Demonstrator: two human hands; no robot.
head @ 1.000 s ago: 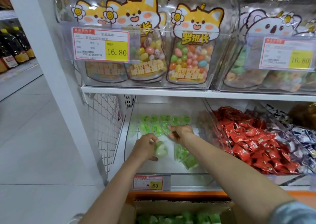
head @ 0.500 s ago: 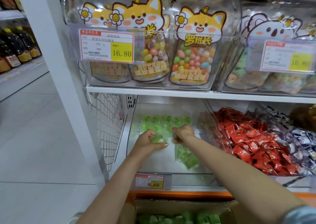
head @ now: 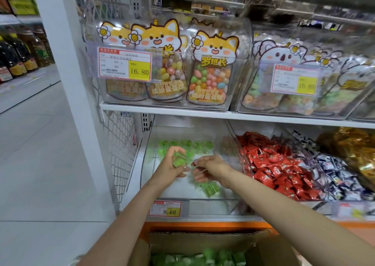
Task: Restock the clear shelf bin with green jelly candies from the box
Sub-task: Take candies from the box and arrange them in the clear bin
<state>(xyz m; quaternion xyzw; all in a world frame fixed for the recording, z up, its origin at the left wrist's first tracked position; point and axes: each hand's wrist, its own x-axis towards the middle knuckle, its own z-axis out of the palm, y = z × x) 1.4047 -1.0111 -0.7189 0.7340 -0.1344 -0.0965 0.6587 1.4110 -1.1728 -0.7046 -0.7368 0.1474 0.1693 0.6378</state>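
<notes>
- Clear shelf bin [head: 146,164] sits on the lower shelf, with its top open toward the aisle. Its left wall stands just beside a wire mesh panel [head: 119,154]. Its right wall stands just beside a bin of red wrapped candies [head: 274,164].
- Upper shelf board [head: 203,114] overhangs the rear of the bin. Both hands work in the gap beneath it, and both forearms cross above the bin's front lip.
- Left hand [head: 171,168] is inside the bin at mid-depth. Thumb and fingers curl round one green candy [head: 178,161], held off the bin floor.
- Right hand [head: 213,167] is just beside the left. Its fingertips [head: 195,162] point toward the left hand, and the fingers are narrow and loosely bent. Motion blur here: cannot tell whether they pinch a clear wrapper.
- Green jelly candies [head: 182,144] lie in a row along the back of the bin.
- A small cluster [head: 210,188] lies near the front, under the right wrist. White bin floor shows between the two groups.
- Box [head: 203,238] is cardboard with its flaps open, directly below the shelf edge. Boxed candies [head: 198,258], green, are visible inside.
- Price tag [head: 164,209] on the bin's front lip reads 8.60.
- A white upright post [head: 67,83] stands left of the shelving. The pale tiled floor [head: 30,164] of the aisle runs beyond it. Dark bottles [head: 16,56] line a far shelf at the left.
- An upper bin on the board above holds jelly bean pouches [head: 211,72] with a cartoon dog print.
</notes>
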